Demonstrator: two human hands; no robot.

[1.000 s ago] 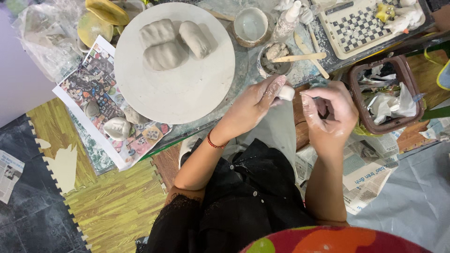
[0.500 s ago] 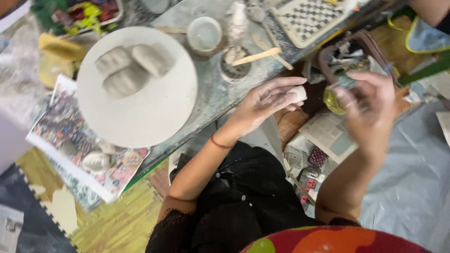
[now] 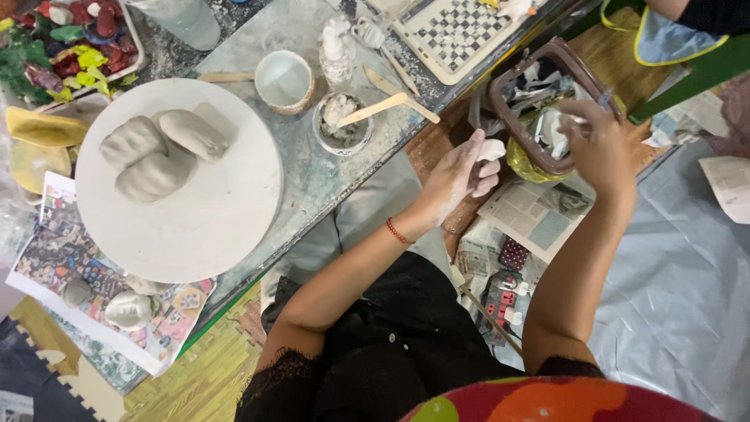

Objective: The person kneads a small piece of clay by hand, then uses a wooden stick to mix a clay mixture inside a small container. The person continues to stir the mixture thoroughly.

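My left hand [image 3: 461,172] holds a small lump of pale clay [image 3: 491,149] between thumb and fingertips, just off the table's edge. My right hand [image 3: 598,144] reaches over a brown square basket [image 3: 500,86] full of tools and rags, with its fingers pinched on a thin tool [image 3: 603,98] at the basket's rim. A round white board [image 3: 219,219] on the table carries three grey clay lumps [image 3: 156,152].
A small white cup [image 3: 284,80] and a bowl with clay bits and a wooden stick [image 3: 344,121] stand near the board. A checkered board [image 3: 461,35] lies at the back. Newspapers [image 3: 539,215] and grey sheeting cover the floor on the right. Another person's sleeve [image 3: 719,12] shows top right.
My right hand has left the clay lump and reached right to the brown basket. My left hand keeps the lump. The view has shifted right.
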